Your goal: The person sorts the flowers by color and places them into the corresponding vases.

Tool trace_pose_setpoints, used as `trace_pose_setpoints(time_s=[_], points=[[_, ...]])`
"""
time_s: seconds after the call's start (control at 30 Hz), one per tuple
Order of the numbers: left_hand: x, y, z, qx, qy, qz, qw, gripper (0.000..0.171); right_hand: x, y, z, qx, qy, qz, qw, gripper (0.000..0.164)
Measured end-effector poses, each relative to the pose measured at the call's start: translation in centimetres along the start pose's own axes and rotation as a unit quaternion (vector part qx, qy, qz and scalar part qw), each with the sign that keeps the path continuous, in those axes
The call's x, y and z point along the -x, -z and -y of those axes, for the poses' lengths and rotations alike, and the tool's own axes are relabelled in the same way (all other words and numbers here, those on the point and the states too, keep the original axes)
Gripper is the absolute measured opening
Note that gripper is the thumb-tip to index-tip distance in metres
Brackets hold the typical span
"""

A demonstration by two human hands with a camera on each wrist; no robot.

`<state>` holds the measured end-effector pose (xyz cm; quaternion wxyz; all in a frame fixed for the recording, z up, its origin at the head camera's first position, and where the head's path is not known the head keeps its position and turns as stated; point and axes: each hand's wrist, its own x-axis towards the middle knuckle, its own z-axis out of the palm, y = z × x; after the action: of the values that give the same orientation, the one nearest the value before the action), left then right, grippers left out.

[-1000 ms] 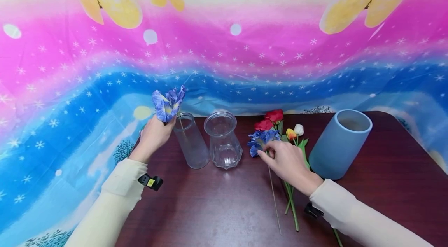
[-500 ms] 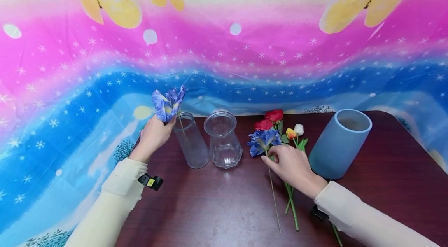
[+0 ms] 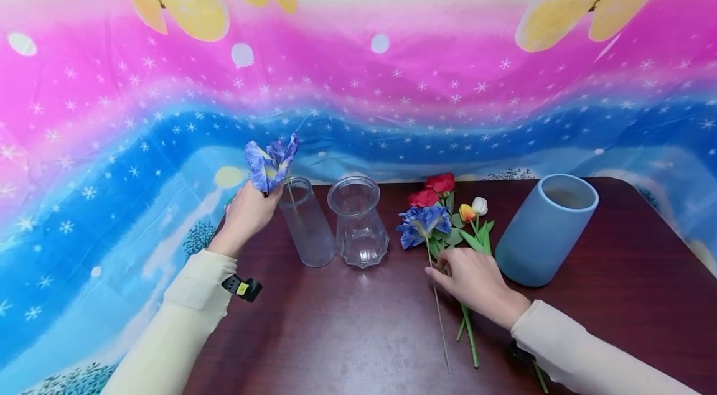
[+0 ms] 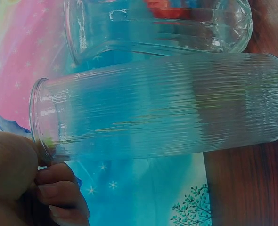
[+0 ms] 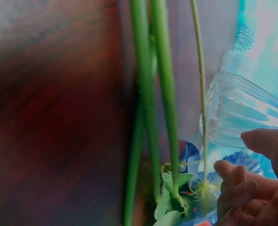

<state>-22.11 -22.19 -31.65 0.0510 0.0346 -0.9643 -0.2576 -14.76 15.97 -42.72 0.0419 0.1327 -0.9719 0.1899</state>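
My left hand (image 3: 250, 214) is at the mouth of a ribbed clear glass vase (image 4: 143, 108), thumb at the rim and curled fingers against the outside of the neck. A blue-purple artificial iris (image 3: 270, 165) stands in that vase, its thin stem running down inside. Over the table, my right hand (image 3: 476, 280) hovers by the stem of a second blue iris (image 3: 424, 224), which lies flat. In the right wrist view the thumb and forefinger are apart, with the thin stem (image 5: 201, 84) just beyond their tips. The thumb hides part of the left vase's rim.
A flared clear glass vase (image 3: 358, 227) stands beside the ribbed one. Red flowers (image 3: 439, 183), a yellow-orange tulip (image 3: 467, 213) and a white tulip (image 3: 479, 206) lie behind and beside my right hand. A tall blue-grey vase (image 3: 543, 239) stands right on the dark wooden table (image 3: 336, 333).
My right hand has drawn back from the lying iris's bloom, down along its stem toward me. The left hand, the vases and the flowers stay in place.
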Motion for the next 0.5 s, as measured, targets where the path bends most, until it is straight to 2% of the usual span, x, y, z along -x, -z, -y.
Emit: trace_pose_setpoints(time_s=[0.23, 0.5], points=[[-0.1, 0.0, 0.0, 0.001, 0.0, -0.004, 1.0, 0.062, 0.5, -0.9, -0.4, 0.016, 0.0, 0.009, 1.0, 0.036], [-0.1, 0.0, 0.1, 0.005, 0.001, -0.001, 1.0, 0.061, 0.9, -1.6, -0.4, 0.02, -0.024, 0.04, 0.999, 0.037]])
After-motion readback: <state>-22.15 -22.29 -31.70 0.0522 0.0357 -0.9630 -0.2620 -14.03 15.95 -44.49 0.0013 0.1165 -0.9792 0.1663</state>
